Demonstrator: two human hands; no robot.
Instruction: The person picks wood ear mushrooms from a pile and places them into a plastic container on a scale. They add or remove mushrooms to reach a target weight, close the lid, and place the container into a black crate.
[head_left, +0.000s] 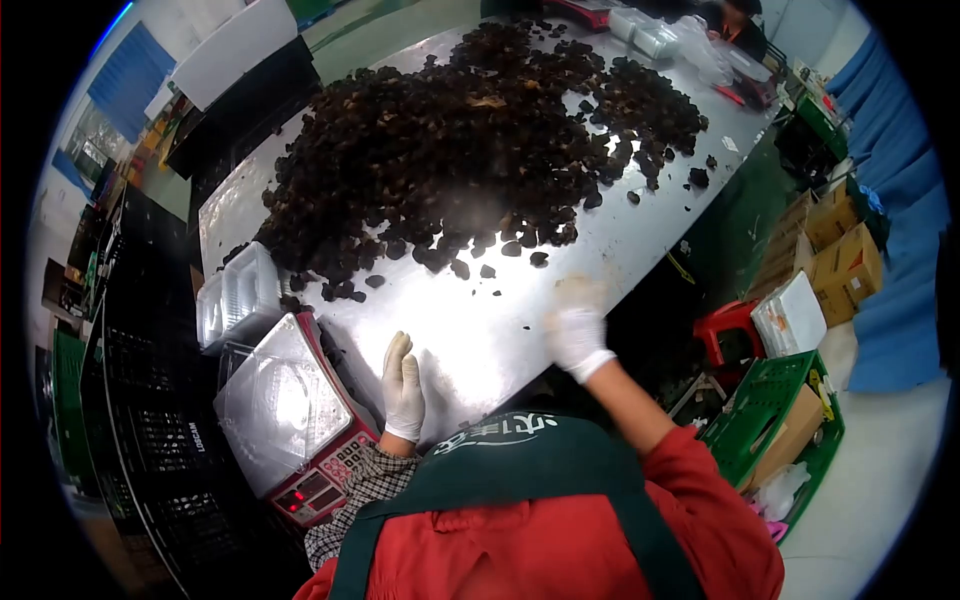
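Observation:
My left hand (pixel 403 390), in a white glove, is held on edge over the bare metal beside the scale, with its fingers stretched out and nothing visible in it. My right hand (pixel 577 325), also gloved, is above the table nearer its right edge. Motion smears its fingers, so I cannot make out whether it holds anything. Beyond both hands, a wide heap of dark brown, mushroom-like pieces (pixel 430 150) covers much of the shiny metal table (pixel 460 350). A few loose pieces lie between the heap and my hands. Left of my left hand stands a red digital scale (pixel 325 490) with a clear plastic tray (pixel 265 405) on it.
Stacked clear plastic trays (pixel 245 290) stand on the left table edge. Black crates (pixel 160 400) line the left side. At right on the floor are a green crate (pixel 750 420), a red stool (pixel 727 328) and cardboard boxes (pixel 845 270). Another person (pixel 745 35) is at the far end.

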